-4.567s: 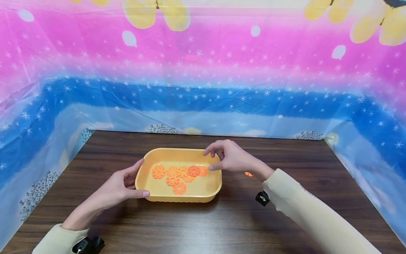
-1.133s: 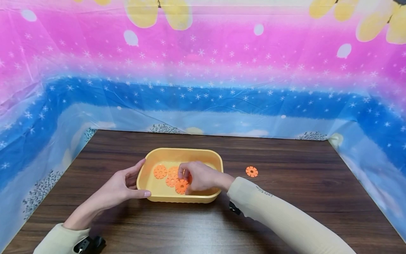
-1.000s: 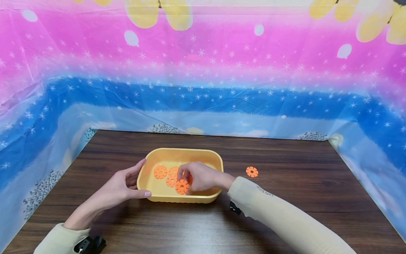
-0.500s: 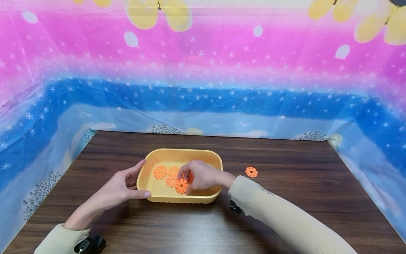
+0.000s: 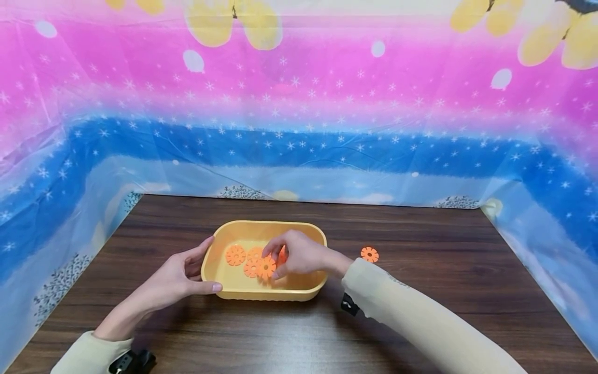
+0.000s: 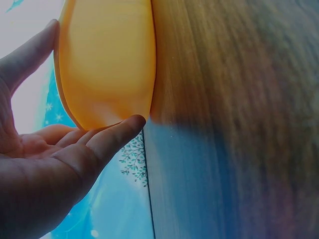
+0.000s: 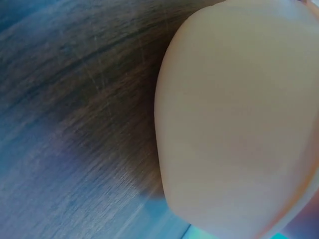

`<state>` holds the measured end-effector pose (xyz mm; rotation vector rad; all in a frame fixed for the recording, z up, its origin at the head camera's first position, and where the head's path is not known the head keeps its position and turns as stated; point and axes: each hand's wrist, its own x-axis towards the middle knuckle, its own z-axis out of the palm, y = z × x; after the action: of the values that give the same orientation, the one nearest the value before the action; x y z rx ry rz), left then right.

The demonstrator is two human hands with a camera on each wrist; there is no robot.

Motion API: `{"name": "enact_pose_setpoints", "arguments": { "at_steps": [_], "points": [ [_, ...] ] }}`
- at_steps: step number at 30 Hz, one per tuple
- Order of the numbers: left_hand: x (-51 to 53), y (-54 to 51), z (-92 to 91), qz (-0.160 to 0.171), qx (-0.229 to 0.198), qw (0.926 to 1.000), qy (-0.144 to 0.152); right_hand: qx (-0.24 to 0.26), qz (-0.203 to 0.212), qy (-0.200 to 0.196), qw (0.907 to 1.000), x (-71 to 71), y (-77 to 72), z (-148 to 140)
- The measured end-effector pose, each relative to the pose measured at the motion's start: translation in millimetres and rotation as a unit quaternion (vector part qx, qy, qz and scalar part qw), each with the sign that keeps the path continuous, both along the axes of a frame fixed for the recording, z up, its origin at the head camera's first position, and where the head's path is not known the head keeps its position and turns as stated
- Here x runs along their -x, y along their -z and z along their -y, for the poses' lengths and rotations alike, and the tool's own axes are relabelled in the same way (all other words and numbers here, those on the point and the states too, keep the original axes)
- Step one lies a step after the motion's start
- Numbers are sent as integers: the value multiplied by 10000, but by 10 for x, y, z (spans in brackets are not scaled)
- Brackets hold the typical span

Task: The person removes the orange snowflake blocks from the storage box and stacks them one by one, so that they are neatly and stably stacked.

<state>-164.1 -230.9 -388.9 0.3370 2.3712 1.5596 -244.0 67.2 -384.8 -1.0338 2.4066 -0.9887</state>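
Orange discs, notched round the edge, are the work parts: several lie in the yellow tray, and one loose disc lies apart on the bench. Positions, left to right:

Left hand: grasping the tray. I read the thumb against the near left corner and the fingers along the left end; the left wrist view also shows contact on two sides of that end. In my judgement it steadies the tray.

Tray: upright on the bench. A single disc lies toward the left end of its floor; just beside it, a cluster overlaps toward the middle. I cannot count the cluster, because the right hand covers part of it.

Right hand: inside the tray, thumb and finger pinching a tilted disc that appears clear of the floor. More orange shows between the fingers; I cannot tell whether it is gripped.

Loose disc: flat on the bench, right of the tray.

Step in hand, as I judge it: taking a disc out of the tray. The next move calls for a firm pinch, a lift over the rim and a transfer rightward, toward the loose disc.
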Motion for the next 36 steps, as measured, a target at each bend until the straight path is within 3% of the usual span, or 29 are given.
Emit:
{"name": "enact_pose_setpoints", "arguments": {
  "at_steps": [16, 36],
  "points": [
    [-1, 19, 5, -121, 54, 9999, 25, 667, 415, 247, 9966, -48, -127, -166],
    [-6, 31, 7, -166, -49, 9998, 48, 830, 38, 715, 9940, -51, -282, -578]
  ]
}}
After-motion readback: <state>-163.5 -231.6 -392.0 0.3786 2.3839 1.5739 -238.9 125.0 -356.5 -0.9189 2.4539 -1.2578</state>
